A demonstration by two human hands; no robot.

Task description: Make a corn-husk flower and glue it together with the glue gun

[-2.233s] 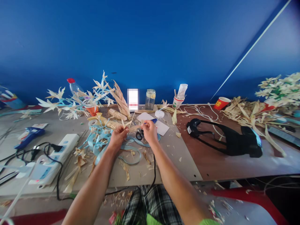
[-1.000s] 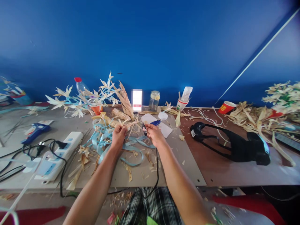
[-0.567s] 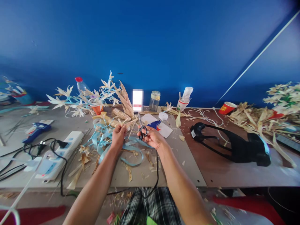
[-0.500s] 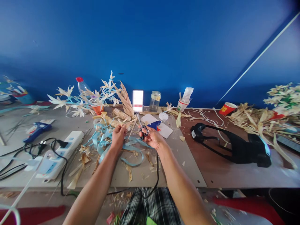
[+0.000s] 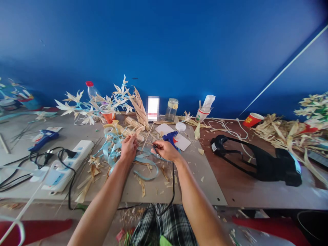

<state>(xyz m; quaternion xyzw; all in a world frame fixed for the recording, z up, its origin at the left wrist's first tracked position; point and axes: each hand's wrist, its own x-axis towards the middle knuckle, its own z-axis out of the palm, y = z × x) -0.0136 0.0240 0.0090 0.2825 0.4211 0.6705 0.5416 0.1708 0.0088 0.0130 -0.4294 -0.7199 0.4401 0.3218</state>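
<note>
My left hand is closed around a thin strip of dried corn husk held up over the table. My right hand is closed on small black scissors, whose handles peek out by my fingers close to the husk. Light blue ribbon lies in loops under both hands. A blue glue gun rests just beyond my right hand on a white card.
A white power strip with black cables and another blue glue gun lie left. Husk flowers on blue stems, a bottle, a jar and cups line the back. A black strapped device and husk pile lie right.
My right hand took up the scissors, raised them, then turned palm down and lowered toward the husk. The left hand kept its hold on the husk strip. The view shifted slightly.
</note>
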